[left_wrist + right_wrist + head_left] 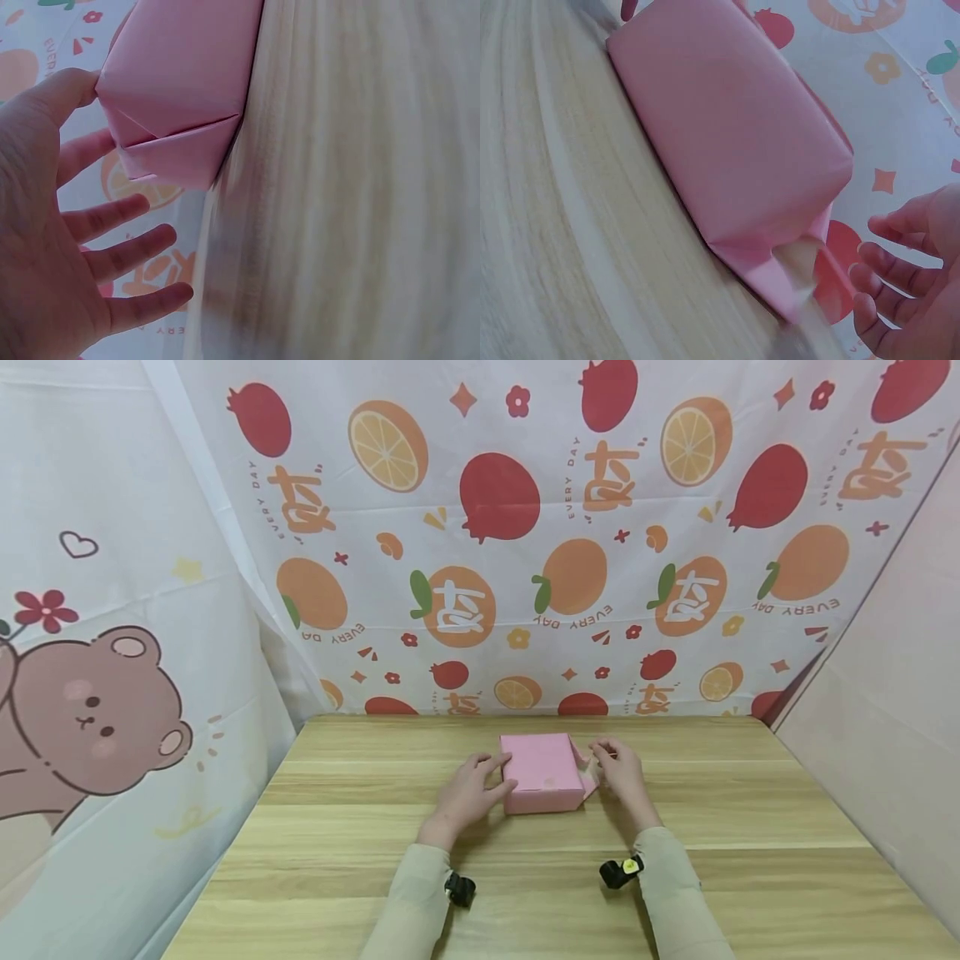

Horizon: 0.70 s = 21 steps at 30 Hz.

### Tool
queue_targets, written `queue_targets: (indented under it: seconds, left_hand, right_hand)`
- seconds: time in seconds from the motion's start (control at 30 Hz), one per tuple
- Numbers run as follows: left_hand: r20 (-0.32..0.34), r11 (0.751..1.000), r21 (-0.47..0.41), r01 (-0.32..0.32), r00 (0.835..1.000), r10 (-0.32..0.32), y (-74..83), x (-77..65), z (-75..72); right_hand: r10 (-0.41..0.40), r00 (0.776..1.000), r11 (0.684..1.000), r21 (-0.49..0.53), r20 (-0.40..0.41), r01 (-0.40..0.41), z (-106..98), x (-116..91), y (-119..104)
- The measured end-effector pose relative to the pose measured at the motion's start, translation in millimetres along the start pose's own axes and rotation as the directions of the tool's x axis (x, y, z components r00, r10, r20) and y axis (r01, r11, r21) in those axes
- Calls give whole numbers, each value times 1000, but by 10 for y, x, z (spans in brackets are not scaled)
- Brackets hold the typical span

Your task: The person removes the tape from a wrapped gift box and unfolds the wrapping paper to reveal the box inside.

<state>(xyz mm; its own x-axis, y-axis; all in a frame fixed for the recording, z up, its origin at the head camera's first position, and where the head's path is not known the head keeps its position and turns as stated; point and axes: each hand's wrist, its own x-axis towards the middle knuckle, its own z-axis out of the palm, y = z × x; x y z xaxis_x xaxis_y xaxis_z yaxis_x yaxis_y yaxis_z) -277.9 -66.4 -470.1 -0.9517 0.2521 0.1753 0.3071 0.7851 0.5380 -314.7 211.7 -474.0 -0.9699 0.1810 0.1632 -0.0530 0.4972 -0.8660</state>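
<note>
A box wrapped in pink paper (537, 762) sits on the wooden table. Its left end, seen in the left wrist view, has folded paper lying against it. At the right end a loose paper flap (763, 279) sticks out, with a pale patch beside it. My left hand (468, 789) touches the left side of the box with thumb and index finger; the other fingers are spread, apart from it. Beside the loose paper is my right hand (621, 770), fingers loosely bent, fingertips close to the flap's edge. Whether they touch it is hard to tell.
The table top (337, 860) extends around the box on all sides. Behind it hangs a fruit-printed cloth (420, 527). A bear-printed cloth (127, 560) hangs at the left and a plain pale one (885, 710) at the right.
</note>
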Motion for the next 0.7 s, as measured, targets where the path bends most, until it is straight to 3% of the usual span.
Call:
queue_targets:
  seconds: [0.7]
  left_hand:
    - [-136, 996, -23, -84, 987, 80, 35, -24, -3]
  right_hand:
    - [-4, 1000, 1000, -5, 1, 4, -31, -137, -84]
